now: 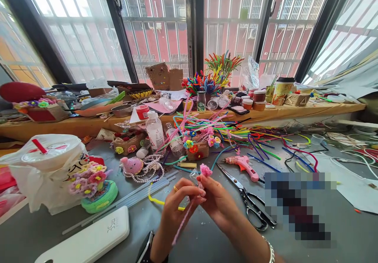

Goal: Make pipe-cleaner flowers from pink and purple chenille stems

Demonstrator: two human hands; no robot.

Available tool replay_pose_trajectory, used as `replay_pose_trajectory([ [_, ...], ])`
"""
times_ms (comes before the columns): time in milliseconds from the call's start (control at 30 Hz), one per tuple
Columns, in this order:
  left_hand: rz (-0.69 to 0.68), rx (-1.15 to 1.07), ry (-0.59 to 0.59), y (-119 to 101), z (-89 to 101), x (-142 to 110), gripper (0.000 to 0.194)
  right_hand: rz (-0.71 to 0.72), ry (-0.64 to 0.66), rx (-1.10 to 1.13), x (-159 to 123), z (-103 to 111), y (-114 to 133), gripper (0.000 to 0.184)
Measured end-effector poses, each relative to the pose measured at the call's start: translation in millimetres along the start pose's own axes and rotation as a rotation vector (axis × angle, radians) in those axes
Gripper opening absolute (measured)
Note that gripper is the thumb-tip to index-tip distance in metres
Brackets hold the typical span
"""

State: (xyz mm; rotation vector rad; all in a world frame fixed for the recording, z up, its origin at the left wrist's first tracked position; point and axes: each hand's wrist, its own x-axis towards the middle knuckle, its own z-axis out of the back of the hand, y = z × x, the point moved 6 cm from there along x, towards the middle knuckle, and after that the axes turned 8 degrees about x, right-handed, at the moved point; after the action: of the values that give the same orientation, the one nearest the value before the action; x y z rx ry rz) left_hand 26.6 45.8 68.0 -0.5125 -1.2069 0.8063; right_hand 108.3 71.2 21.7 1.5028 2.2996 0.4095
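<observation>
Both hands meet over the grey table, close to its middle. A small pink pipe-cleaner flower (206, 170) sticks up from the fingers of my right hand (217, 196), which pinch it just below the head. My left hand (181, 198), with a ring on one finger, pinches the pink pipe-cleaner stem (183, 223) close beneath, and its loose end hangs down past the palm. Part of the stem is hidden between the fingers. To the right of the hands lie black-handled scissors (248, 200), blades apart. A pink glue gun (242, 166) rests behind them.
Clear glue sticks (132, 198) and a white power bank (88, 237) lie left, near a bagged cup (50, 168) and a flower pot of pipe cleaners (99, 198). Bead strings (152, 170), bottles (155, 131) and many loose pipe cleaners (236, 131) fill the back. A blurred patch covers the right.
</observation>
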Motion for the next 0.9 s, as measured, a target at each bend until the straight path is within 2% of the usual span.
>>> replay_pose_trajectory([
  [200, 0.021, 0.223, -0.087, 3, 7.5, 2, 0.016, -0.043, 0.033, 0.069, 1, 2, -12, 0.015],
  [333, -0.036, 0.343, -0.113, 6, 10.6, 2, 0.018, -0.085, -0.008, 0.117, 4, 8, -17, 0.016],
  [467, -0.087, 0.369, -0.118, 6, 14.5, 5, 0.013, -0.138, -0.05, 0.12, 5, 11, -22, 0.018],
  [567, -0.059, 0.341, -0.196, 8, 25.9, 6, 0.009, -0.166, -0.015, 0.014, 1, 8, -25, 0.018],
  [667, 0.053, 0.188, -0.368, 17, 47.9, 5, 0.005, -0.221, 0.075, -0.167, -3, 2, -27, 0.019],
  [733, 0.147, 0.048, -0.511, 26, 64.8, 2, 0.004, -0.204, 0.116, -0.337, 1, 2, -19, 0.019],
  [800, 0.227, -0.067, -0.636, 35, 79.4, 0, 0.009, -0.045, 0.129, -0.671, 13, 3, 0, 0.021],
  [867, 0.286, -0.18, -0.7, 43, 88.3, 1, 0.014, 0.247, 0.119, -1.307, 31, -1, 25, 0.026],
  [900, 0.317, -0.237, -0.719, 47, 90.7, 2, 0.016, 0.295, 0.091, -1.422, 40, -1, 32, 0.025],
])
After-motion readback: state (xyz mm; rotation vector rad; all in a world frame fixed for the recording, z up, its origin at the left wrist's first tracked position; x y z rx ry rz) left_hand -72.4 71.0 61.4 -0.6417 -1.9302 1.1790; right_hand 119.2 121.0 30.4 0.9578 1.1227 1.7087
